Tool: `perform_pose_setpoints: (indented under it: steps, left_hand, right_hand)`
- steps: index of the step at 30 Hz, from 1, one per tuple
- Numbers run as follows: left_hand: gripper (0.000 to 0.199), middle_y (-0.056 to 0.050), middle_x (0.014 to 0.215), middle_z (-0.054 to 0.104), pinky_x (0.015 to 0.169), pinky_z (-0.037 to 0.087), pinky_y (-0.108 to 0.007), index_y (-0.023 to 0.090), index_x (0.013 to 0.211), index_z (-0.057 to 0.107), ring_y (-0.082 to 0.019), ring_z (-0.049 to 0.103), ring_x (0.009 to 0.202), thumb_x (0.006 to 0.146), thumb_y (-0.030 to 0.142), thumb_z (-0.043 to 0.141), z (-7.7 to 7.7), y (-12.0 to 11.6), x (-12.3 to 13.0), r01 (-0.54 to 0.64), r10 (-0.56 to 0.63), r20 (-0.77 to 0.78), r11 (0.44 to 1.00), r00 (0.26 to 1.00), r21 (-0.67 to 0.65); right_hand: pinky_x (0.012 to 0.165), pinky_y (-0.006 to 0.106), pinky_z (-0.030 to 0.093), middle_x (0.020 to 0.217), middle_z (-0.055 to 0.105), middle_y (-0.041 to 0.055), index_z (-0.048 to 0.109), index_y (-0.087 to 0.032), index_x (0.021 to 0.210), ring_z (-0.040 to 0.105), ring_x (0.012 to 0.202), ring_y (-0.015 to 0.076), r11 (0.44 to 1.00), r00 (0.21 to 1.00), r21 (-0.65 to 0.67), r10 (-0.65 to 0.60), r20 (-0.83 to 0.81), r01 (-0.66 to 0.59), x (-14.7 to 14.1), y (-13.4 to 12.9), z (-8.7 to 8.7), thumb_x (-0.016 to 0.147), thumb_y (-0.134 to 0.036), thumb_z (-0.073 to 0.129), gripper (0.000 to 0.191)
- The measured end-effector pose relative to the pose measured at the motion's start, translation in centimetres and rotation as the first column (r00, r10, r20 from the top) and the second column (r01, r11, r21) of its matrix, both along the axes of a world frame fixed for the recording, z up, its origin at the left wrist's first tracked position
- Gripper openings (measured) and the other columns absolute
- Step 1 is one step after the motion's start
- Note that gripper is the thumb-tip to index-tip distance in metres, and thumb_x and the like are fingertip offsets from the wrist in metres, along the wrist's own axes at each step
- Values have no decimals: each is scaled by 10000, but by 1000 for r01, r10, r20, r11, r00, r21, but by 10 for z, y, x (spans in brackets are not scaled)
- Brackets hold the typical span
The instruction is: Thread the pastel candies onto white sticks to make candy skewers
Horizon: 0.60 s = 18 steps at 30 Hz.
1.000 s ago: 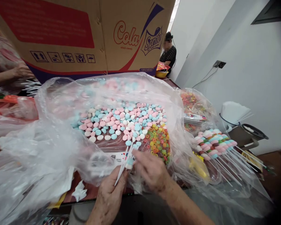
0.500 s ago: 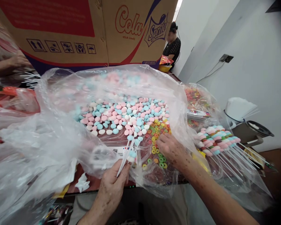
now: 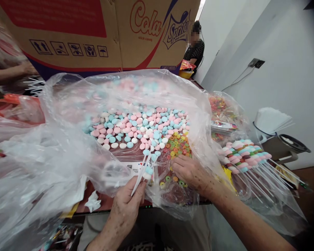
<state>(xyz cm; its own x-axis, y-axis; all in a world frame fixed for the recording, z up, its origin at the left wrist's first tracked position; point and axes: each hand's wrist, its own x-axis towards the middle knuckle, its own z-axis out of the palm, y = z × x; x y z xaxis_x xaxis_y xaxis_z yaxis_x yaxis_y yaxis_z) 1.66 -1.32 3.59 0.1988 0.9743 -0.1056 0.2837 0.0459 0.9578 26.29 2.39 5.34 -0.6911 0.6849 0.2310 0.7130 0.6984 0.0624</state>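
Note:
My left hand (image 3: 128, 201) is closed round several white lollipop sticks (image 3: 140, 176), which slant upward. Blue and white marshmallow candies (image 3: 148, 171) are seen just beyond the thumb. At the right, my right hand (image 3: 188, 170) is above the small gummy rings (image 3: 176, 146), its fingers curled together. Whatever its fingertips hold is hidden from me. Pink, blue and white marshmallow candies (image 3: 131, 128) lie loose beyond both hands, inside a clear plastic bag (image 3: 199, 115).
Candy skewers (image 3: 247, 155) are stacked at the right, near a grey jug (image 3: 282, 148). A large carton (image 3: 115, 42) stands behind the bag. Crumpled plastic (image 3: 42, 167) covers the left side. One person (image 3: 195, 50) is farther back; another person's hand (image 3: 28, 68) is at left.
My right hand has shifted slightly left and toward me over the gummy rings. My left hand stays almost in place with the sticks.

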Motion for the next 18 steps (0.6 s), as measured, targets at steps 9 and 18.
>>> perform_pose_setpoints:
  steps: [9, 18]
  left_hand:
    - [387, 58, 513, 416, 527, 323, -235, 221, 549, 452, -131, 405, 513, 886, 412, 450, 6, 0, 1, -3, 3, -21, 1000, 1000, 4]
    - [338, 62, 535, 404, 524, 312, -230, 206, 624, 517, -132, 401, 528, 910, 379, 467, 0, -2, -1, 40, -39, -25, 998, 999, 44]
  right_hand:
    - [795, 317, 453, 884, 628, 57, 580, -163, 890, 529, 857, 181, 980, 998, -192, 54, 14, -50, -1, 5, 10, 921, -70, 454, 160]
    - [698, 286, 495, 841, 656, 28, 596, -198, 910, 602, 767, 155, 870, 640, -493, -387, -664, 15, -16, 11, 6, 866, -197, 532, 78]
